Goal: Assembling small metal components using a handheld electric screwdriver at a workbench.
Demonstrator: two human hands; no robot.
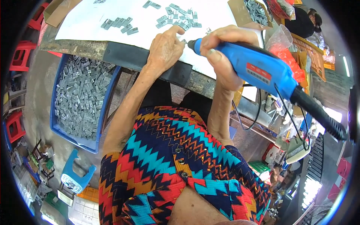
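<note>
My right hand (228,52) is wrapped round a blue electric screwdriver (258,65), whose nose points left and whose black cable end trails to the lower right. My left hand (165,47) rests at the table's near edge, fingers curled and index finger stretched toward the small grey pieces. The screwdriver's tip meets the left fingertips; whatever they grip there is mostly hidden. Just beyond lies a loose cluster of flat grey rectangular pieces (173,17), each with a small hole or slot. More such pieces (119,23) lie to the left on the white sheet (86,22).
A blue crate (56,123) full of grey pieces stands below the table's left edge. An open cardboard box (240,15) of grey parts sits at the far right. A black cable (258,112) loops beside my right arm. Red stools (23,55) and a blue stool (77,168) stand left.
</note>
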